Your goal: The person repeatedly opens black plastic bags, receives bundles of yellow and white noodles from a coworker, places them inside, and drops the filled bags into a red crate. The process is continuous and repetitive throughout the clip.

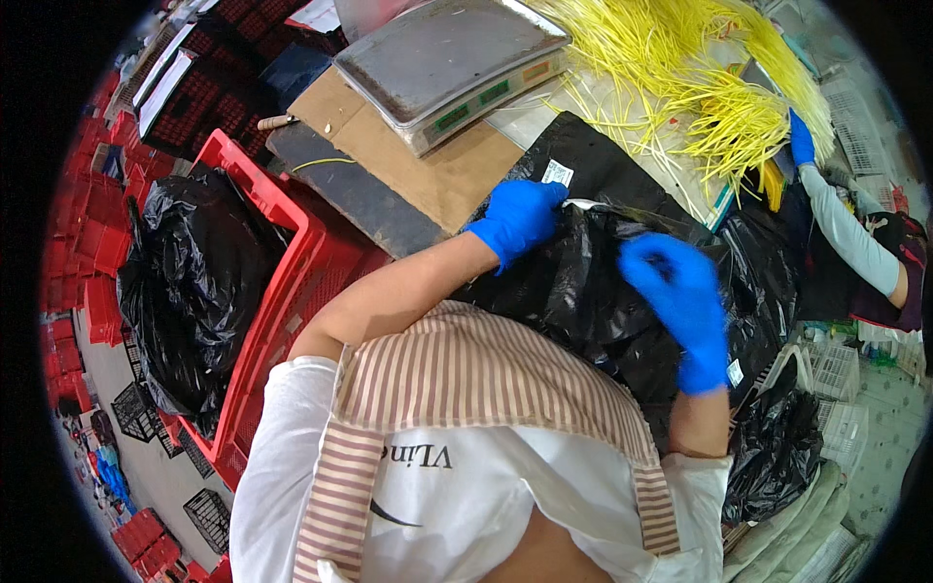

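Blue gloves cover both my hands. My left hand (521, 218) pinches the upper edge of a black plastic bag (583, 284), just below a white printed label (557, 173) on black plastic. To its right, my right hand (674, 299) is blurred, with fingers curled over the same bag; whether it grips anything cannot be told. The bag lies in front of my striped apron (474, 364). Beyond it, a digital weighing scale (452, 55) with a grey metal pan stands on a cardboard sheet (466, 175).
Yellow-green stems (656, 80) are heaped at the upper right, where a co-worker's blue-gloved hand (802, 138) touches them. A red plastic crate (251, 189) holding a black bag (200, 284) stands at left. A wooden-handled tool (275, 122) lies near the cardboard.
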A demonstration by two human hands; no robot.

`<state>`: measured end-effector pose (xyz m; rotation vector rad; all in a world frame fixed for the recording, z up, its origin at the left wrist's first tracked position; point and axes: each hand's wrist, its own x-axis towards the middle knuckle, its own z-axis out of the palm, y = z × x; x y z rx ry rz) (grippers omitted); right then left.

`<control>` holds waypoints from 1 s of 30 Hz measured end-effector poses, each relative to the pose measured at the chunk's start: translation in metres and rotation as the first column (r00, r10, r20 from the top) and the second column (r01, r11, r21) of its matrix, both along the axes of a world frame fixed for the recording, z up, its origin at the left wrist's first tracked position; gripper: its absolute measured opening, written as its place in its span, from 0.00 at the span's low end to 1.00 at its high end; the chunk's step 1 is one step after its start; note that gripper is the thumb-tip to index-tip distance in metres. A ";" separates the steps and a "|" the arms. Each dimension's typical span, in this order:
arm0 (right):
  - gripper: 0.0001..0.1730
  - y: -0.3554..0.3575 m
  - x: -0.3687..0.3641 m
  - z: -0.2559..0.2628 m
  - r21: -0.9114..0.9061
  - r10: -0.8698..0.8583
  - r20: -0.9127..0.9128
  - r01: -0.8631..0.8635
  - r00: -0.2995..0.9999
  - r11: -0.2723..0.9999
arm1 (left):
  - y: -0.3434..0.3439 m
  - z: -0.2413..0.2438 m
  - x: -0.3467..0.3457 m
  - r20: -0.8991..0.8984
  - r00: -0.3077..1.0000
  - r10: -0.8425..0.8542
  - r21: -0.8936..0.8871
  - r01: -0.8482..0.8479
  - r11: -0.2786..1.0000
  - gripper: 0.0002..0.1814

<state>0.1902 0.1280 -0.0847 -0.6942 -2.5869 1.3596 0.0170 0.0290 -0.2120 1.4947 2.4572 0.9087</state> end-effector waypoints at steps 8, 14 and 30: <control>0.26 0.014 -0.036 -0.089 -0.216 0.100 0.013 -0.095 0.995 0.972 | -0.011 0.019 0.004 -0.058 0.995 -0.079 -0.062 0.075 0.995 0.09; 0.28 0.019 -0.025 -0.093 -0.673 0.062 0.080 0.008 0.995 0.740 | -0.016 0.025 0.005 -0.074 0.993 -0.086 0.109 0.094 0.990 0.12; 0.22 -0.005 -0.016 -0.096 -0.667 0.013 0.013 -0.001 1.000 0.745 | -0.007 -0.016 -0.013 -0.269 0.938 -0.218 -0.048 0.213 0.976 0.10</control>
